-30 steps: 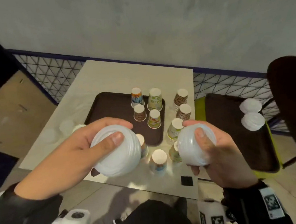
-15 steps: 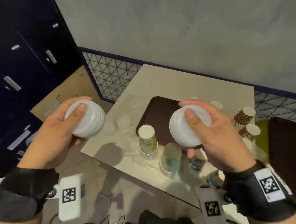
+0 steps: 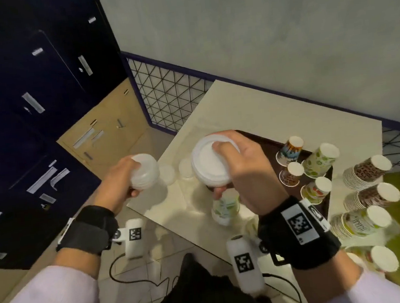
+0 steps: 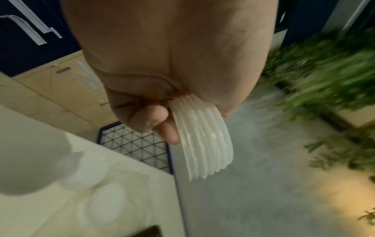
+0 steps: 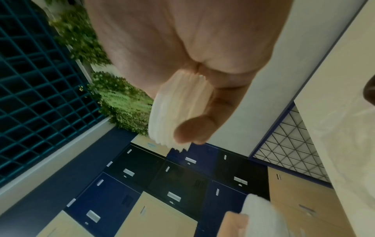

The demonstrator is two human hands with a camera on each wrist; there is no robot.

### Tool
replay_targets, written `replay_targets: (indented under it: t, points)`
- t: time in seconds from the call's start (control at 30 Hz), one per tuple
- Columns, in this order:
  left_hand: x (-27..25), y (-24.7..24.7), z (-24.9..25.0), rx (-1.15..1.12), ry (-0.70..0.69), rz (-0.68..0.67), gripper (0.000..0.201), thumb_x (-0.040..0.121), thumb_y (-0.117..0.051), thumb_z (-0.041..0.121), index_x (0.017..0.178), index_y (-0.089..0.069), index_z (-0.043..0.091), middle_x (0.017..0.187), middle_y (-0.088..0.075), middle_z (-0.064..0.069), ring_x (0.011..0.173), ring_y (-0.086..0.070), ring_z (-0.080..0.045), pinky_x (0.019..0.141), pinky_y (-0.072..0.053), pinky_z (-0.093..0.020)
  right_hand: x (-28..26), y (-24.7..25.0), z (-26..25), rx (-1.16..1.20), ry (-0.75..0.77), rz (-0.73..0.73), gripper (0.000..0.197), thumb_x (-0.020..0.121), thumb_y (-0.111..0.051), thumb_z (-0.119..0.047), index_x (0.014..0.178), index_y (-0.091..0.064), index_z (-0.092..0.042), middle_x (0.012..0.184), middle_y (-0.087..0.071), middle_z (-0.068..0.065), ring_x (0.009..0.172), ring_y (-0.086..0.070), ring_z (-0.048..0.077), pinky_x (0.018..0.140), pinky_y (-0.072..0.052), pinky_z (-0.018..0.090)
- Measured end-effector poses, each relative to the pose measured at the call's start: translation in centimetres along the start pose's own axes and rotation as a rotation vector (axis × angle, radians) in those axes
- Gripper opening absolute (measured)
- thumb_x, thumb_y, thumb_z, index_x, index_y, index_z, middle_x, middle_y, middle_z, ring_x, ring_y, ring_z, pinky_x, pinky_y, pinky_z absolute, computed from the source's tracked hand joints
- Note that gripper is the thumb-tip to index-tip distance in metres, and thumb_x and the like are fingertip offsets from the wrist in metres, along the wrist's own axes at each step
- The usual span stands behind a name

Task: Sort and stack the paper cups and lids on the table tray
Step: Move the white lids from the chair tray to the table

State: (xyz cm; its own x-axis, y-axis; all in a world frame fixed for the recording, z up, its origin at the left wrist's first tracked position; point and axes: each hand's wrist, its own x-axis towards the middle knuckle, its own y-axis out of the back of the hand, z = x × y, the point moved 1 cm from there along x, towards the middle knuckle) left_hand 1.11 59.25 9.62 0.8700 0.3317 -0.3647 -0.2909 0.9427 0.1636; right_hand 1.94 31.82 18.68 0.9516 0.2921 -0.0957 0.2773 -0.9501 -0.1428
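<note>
Dark blue lockers (image 3: 27, 95) and a grey wall stand behind a pale table (image 3: 277, 123), with a wire mesh panel (image 3: 168, 98) along the table's far left edge. Off the table's left corner, the left hand (image 3: 120, 182) reaches out with fingers curled round a small stack of white lids (image 3: 145, 172), held in the air; the left wrist view shows the ribbed edges (image 4: 205, 141) of that stack fanning out below the thumb and fingertips. Above the table's near left part, the right hand (image 3: 245, 171) grips a larger lid stack (image 3: 208, 165) tilted on its side, thumb pressed on its flat top and fingers wrapped underneath. Both wrists wear black straps with coded markers. A brown tray (image 3: 320, 183) sits toward the table's right side, largely hidden behind the right hand, carrying upturned patterned paper cups (image 3: 320, 158). More cup stacks (image 3: 366, 171) lie tipped along the table's right edge. A few loose lids (image 3: 186, 168) lie flat near the left corner, faint and blurred. One cup (image 3: 224, 206) stands below the right hand, partly covered by it.
</note>
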Motion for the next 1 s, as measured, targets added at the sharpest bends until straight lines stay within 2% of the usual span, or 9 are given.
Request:
replay_targets:
  t: [0.17,0.27,0.37,0.47,0.53,0.7,0.87,0.93,1.0]
  points:
    - [4.6,-0.3,-6.2,0.136,0.122,-0.164,0.038,0.081,-0.055,0.039,0.115,-0.065,0.026,0.102,-0.068,-0.008,0.077,-0.059,-0.023,0.059,-0.043,-0.029,4.0,-5.4,3.9,-0.176,-0.106,0.035,0.023,0.101,-0.050,-0.020,0.119,-0.065,-0.021,0.109,-0.061,0.004,0.075,-0.069,0.028,0.044,-0.055,0.039]
    - [7.0,-0.2,-9.4,0.264,0.175,-0.228,0.055,0.071,-0.058,0.051,0.121,-0.061,0.027,0.114,-0.071,-0.008,0.088,-0.064,-0.025,0.065,-0.047,-0.033,6.3,-8.0,7.9,-0.271,-0.204,0.015,0.032,0.103,-0.052,-0.026,0.135,-0.053,-0.021,0.122,-0.054,0.006,0.080,-0.069,0.027,0.048,-0.059,0.043]
    - [8.9,-0.1,-11.8,0.328,0.219,-0.243,0.076,0.054,-0.055,0.065,0.118,-0.059,0.025,0.106,-0.071,-0.006,0.084,-0.062,-0.023,0.066,-0.045,-0.031,8.2,-9.4,11.8,-0.301,-0.335,0.066,0.039,0.103,-0.052,-0.028,0.140,-0.047,-0.019,0.131,-0.051,0.008,0.077,-0.068,0.025,0.054,-0.062,0.049]
    - [10.2,0.0,-13.9,0.461,0.176,-0.291,0.052,0.080,-0.063,0.061,0.110,-0.070,0.019,0.094,-0.071,-0.002,0.080,-0.061,-0.022,0.066,-0.043,-0.031,9.2,-10.0,15.7,-0.285,-0.425,0.142,0.041,0.103,-0.054,-0.026,0.141,-0.045,-0.015,0.134,-0.050,0.010,0.090,-0.065,0.025,0.051,-0.062,0.039]
    - [11.2,0.3,-15.9,0.508,0.179,-0.245,0.040,0.096,-0.064,0.048,0.119,-0.067,0.015,0.106,-0.070,-0.003,0.091,-0.062,-0.024,0.072,-0.043,-0.032,9.6,-10.1,17.8,-0.240,-0.474,0.196,0.037,0.103,-0.054,-0.025,0.137,-0.048,-0.013,0.130,-0.053,0.012,0.099,-0.064,0.031,0.053,-0.062,0.041]
    - [11.9,0.4,-18.2,0.532,0.183,-0.198,0.046,0.100,-0.063,0.037,0.139,-0.056,0.013,0.130,-0.064,-0.008,0.108,-0.059,-0.024,0.092,-0.046,-0.032,10.4,-9.4,21.9,-0.301,-0.538,0.235,0.032,0.105,-0.049,-0.027,0.133,-0.052,-0.012,0.122,-0.056,0.010,0.100,-0.064,0.032,0.067,-0.063,0.054]
    - [12.3,0.2,-18.7,0.628,0.154,-0.164,0.054,0.101,-0.063,0.037,0.148,-0.051,0.015,0.138,-0.055,-0.018,0.115,-0.058,-0.030,0.099,-0.045,-0.032,10.9,-8.2,25.4,-0.465,-0.535,0.302,0.039,0.106,-0.046,-0.030,0.141,-0.048,-0.014,0.135,-0.040,0.013,0.099,-0.060,0.031,0.057,-0.063,0.036]
    - [12.4,-0.1,-18.8,0.653,0.130,-0.141,0.050,0.101,-0.063,0.034,0.146,-0.053,0.016,0.133,-0.055,-0.018,0.105,-0.054,-0.024,0.101,-0.043,-0.031,11.3,-7.9,26.4,-0.512,-0.552,0.312,0.041,0.105,-0.047,-0.030,0.143,-0.047,-0.017,0.138,-0.037,0.012,0.103,-0.059,0.032,0.069,-0.064,0.040]
    - [12.5,-0.2,-19.0,0.657,0.115,-0.122,0.047,0.099,-0.065,0.035,0.142,-0.056,0.017,0.129,-0.059,-0.016,0.104,-0.055,-0.023,0.102,-0.045,-0.034,11.8,-7.6,27.2,-0.550,-0.556,0.328,0.044,0.104,-0.050,-0.031,0.145,-0.045,-0.015,0.143,-0.036,0.014,0.112,-0.058,0.034,0.094,-0.057,0.048]
